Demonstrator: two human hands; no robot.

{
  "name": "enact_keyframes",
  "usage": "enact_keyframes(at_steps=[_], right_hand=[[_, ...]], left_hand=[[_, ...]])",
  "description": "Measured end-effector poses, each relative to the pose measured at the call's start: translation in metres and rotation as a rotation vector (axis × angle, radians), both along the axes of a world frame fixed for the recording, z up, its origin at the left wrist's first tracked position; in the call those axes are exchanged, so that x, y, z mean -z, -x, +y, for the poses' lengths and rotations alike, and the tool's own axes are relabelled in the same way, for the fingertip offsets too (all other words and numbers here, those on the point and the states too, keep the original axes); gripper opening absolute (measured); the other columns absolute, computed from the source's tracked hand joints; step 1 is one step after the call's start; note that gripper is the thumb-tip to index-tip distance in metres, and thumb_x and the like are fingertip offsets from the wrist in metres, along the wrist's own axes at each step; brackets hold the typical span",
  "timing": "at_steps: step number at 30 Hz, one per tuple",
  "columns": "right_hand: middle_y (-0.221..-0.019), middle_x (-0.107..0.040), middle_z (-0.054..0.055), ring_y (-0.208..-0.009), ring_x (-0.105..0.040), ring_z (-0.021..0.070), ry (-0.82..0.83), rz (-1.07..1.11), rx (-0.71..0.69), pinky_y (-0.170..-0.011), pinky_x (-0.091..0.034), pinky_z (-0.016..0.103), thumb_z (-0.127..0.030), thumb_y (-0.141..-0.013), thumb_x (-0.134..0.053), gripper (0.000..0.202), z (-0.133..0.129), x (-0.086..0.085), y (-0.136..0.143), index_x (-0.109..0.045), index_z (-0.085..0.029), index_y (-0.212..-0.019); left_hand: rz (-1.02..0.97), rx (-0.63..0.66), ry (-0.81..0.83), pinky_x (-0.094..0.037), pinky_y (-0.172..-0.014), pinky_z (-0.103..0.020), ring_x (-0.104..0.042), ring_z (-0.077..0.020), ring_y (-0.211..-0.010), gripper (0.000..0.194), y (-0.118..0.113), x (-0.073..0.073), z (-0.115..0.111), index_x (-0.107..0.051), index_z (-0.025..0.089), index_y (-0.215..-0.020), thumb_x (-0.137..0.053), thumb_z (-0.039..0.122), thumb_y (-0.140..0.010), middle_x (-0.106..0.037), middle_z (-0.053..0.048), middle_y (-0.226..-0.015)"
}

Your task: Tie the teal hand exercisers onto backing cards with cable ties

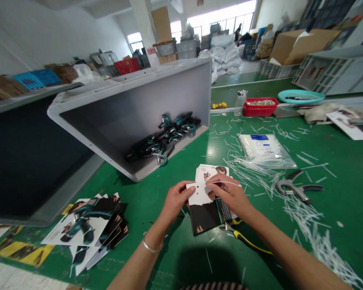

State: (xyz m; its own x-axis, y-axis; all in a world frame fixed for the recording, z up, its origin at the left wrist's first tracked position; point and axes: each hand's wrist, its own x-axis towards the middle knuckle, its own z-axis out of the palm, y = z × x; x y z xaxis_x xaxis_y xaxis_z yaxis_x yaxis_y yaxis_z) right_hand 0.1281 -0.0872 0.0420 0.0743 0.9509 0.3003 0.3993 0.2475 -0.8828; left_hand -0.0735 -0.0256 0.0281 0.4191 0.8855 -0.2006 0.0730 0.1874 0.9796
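Observation:
My left hand (176,200) pinches the left edge of a white printed card (202,196) with punched holes, its thumb on top. Between the fingertips of my right hand (230,196) is a thin white cable tie (230,183), held over the card close to the holes. More printed cards (203,219), with black lower parts, lie beneath on the green table. Diagonal cutters (249,241) with yellow and black handles rest under my right forearm. To the left sits a fanned pile of cards (59,233) with a teal and black clamp (86,223) on top.
A grey crate (133,96) tipped on its side holds several teal and black clamps (175,131). Loose cable ties (326,245) litter the right side, around a bag of cable ties (264,150) and a grey-black clamp (295,187). Behind stand a red tray (260,109) and a glass jar (240,104).

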Motion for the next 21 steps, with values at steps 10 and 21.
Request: enact_keyframes(at_steps=[10,21], right_hand=[[-0.109,-0.067,0.008,-0.110,-0.056,0.0243,-0.145,-0.362,-0.114,-0.098,-0.037,0.043,-0.024,-0.093,-0.056,0.011,0.013,-0.003,0.003,-0.065,-0.021,-0.088],[-0.088,-0.065,0.003,-0.079,-0.060,0.0153,0.123,-0.116,-0.278,-0.071,-0.046,0.027,-0.027,-0.091,-0.058,0.011,0.020,-0.012,-0.014,-0.065,-0.019,-0.087]], left_hand=[[0.031,0.023,-0.138,-0.043,-0.053,-0.020,-0.056,-0.0115,-0.060,0.038,-0.008,-0.001,-0.002,-0.071,0.015,-0.105,-0.072,0.041,-0.078,-0.069,-0.003,-0.077],[-0.140,0.030,-0.076,-0.048,-0.062,-0.021,-0.061,-0.0129,-0.068,0.033,-0.008,0.010,0.000,-0.068,0.015,-0.099,-0.073,0.039,-0.077,-0.067,-0.001,-0.078]])
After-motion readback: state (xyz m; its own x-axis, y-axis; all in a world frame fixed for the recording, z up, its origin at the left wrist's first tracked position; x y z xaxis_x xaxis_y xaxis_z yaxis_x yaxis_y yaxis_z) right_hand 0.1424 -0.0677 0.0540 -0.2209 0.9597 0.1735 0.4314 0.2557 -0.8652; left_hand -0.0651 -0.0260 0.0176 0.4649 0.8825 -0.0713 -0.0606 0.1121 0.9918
